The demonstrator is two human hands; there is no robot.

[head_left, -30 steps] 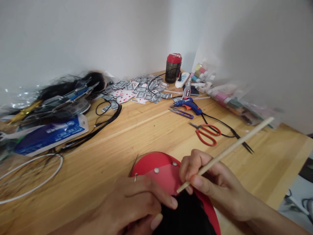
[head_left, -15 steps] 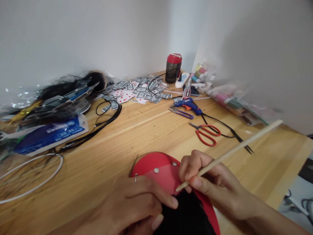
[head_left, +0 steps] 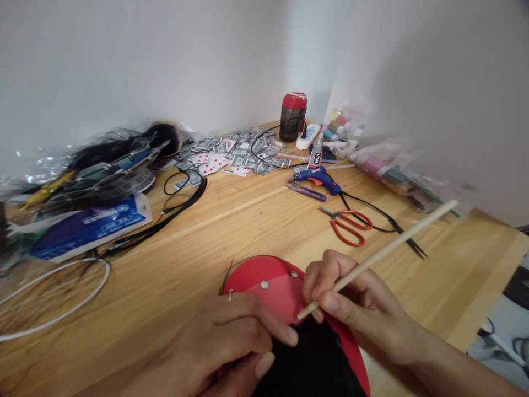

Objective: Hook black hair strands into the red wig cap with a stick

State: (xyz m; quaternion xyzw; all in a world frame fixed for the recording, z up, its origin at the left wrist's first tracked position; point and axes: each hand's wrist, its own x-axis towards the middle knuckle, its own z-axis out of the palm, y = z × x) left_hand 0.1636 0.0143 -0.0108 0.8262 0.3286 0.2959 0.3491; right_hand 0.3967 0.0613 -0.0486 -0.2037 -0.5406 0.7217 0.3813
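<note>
Head | stick [head_left: 392, 250]: between right fingers [head_left: 334, 267] (tip near black material [head_left: 309, 364])

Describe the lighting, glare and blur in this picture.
Head view: broad soft shadow on the right-hand wall; head view: small glints on clear plastic at far left; head view: outer edges smeared, while the pale stick and red-handled scissors read more sharply.

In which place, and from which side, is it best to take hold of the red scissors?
Probably by the near red loop, coming from the person's side: the scissors lie flat, blades pointing away to the left, and a black cord runs by the far loop.
</note>
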